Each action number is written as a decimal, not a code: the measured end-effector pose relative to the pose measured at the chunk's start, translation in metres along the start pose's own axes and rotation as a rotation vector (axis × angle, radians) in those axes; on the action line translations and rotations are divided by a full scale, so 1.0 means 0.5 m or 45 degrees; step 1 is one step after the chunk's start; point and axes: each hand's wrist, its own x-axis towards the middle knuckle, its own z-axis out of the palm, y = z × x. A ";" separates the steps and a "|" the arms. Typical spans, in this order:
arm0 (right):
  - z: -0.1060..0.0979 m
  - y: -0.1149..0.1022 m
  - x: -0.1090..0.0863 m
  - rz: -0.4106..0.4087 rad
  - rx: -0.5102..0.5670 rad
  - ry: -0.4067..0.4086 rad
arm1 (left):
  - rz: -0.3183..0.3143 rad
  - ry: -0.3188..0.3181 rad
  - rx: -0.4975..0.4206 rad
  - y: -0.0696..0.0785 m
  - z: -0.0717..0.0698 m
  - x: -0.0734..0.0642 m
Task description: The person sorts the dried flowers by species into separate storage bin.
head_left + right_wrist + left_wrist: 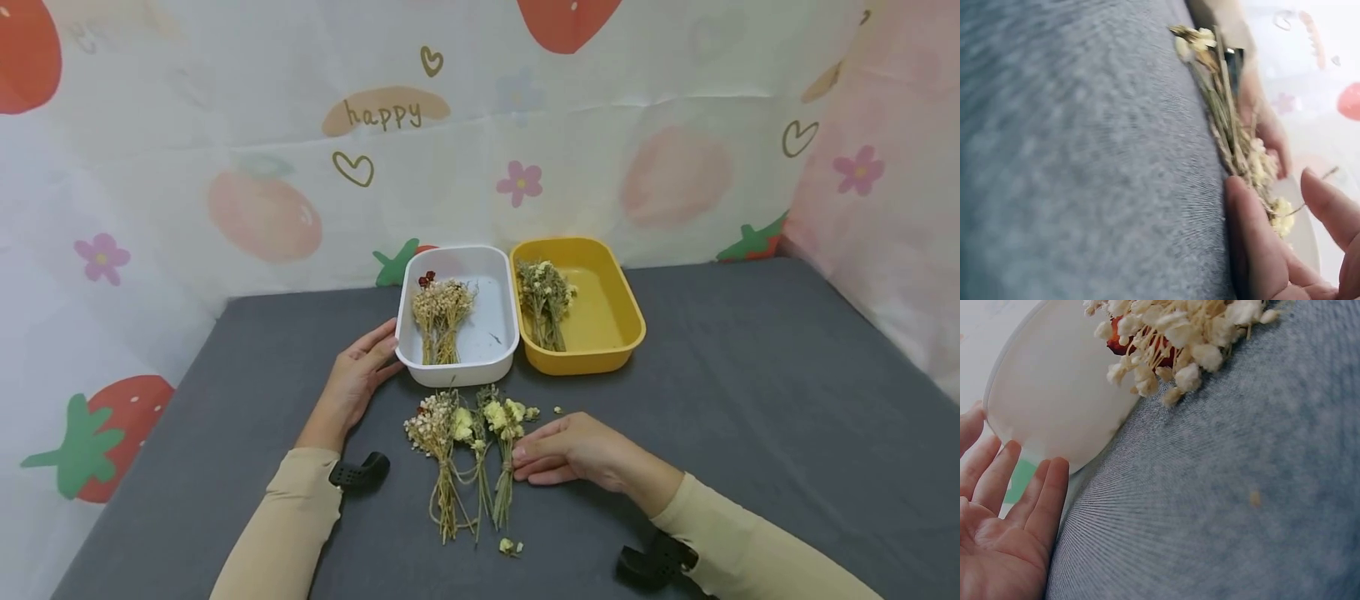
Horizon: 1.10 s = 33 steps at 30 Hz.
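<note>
A dark grey cloth surface [750, 358] carried all the things. At its back stood a yellow rectangular tray with rounded corners [600, 292] and, side by side with it, a similar white tray [491, 304]; in each lay dried flowers. The left hand [360, 383] was spread, its fingers nearly straight, and their tips touched the left outer wall of the white tray. The right hand [577, 454] had its thumb and forefinger apart; its fingertips were against the right side of a slim bundle of pale yellow dried flowers with greenish stems [505, 450], not curled around it. This bundle lay on the cloth, in front of the trays, to the right of a cream-flowered bundle with straw-coloured stems [441, 442]. Loose yellow blossoms [510, 547] lay near the stem ends.
</note>
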 end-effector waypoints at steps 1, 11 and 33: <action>0.001 0.000 0.001 0.003 -0.002 -0.003 | -0.002 0.003 -0.005 -0.001 0.001 0.000; 0.023 -0.001 0.006 0.054 -0.083 0.060 | -0.018 0.009 -0.001 -0.003 0.002 0.001; 0.052 -0.011 0.026 0.062 -0.243 0.214 | -0.017 0.028 0.021 -0.001 0.006 0.001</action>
